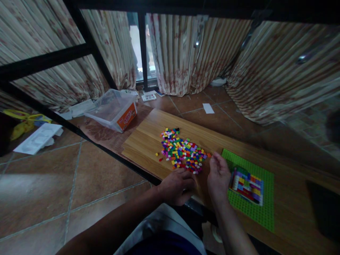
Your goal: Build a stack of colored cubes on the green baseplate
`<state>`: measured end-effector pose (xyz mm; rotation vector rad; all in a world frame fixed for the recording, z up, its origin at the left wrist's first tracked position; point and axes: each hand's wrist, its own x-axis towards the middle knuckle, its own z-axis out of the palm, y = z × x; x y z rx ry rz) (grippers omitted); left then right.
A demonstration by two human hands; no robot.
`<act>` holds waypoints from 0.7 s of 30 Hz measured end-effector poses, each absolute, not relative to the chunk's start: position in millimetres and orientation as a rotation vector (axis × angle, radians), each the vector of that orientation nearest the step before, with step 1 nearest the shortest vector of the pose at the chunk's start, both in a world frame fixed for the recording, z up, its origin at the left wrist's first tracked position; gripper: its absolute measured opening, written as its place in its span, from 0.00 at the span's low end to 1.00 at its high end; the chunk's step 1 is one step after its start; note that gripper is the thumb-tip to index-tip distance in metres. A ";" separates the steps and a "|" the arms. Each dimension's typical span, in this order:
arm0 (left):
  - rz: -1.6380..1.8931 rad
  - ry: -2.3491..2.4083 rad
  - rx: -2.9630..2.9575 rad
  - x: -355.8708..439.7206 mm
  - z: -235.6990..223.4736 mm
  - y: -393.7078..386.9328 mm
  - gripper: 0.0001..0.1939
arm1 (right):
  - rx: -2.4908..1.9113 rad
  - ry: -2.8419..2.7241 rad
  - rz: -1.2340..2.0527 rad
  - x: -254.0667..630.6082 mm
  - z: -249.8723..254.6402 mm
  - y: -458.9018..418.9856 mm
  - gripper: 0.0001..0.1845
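Many small coloured toy bricks [183, 150] lie in a loose heap on the wooden table. At the heap's near edge is my left hand [179, 186], its fingers curled and their tips by the closest bricks; whatever they may hold is hidden. My right hand [219, 175] is between the heap and the green baseplate [267, 212], thumb and fingers pinched together. An orange brick [209, 155] shows at its fingertips. On the baseplate stands a low, roughly square build of multicoloured bricks [247, 186] with several rows inside its walls.
A clear plastic box [110, 109] with an orange label stands at the table's far left end on a brown cloth [91, 131]. Black metal bars [106, 150] cross the left side. White packaging [38, 138] lies on the tiled floor. A dark flat object [322, 205] is at right.
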<state>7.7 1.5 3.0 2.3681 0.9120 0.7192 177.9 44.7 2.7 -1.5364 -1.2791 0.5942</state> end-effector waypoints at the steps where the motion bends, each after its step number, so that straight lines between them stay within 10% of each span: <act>1: 0.714 0.913 2.365 7.8 3.5 1.3 0.07 | -1.569 -1.358 0.520 186.5 1.2 49.3 0.23; 21: 0.719 0.944 2.352 8.4 5.3 1.7 0.10 | -1.640 -1.888 0.302 201.1 -5.5 79.2 0.13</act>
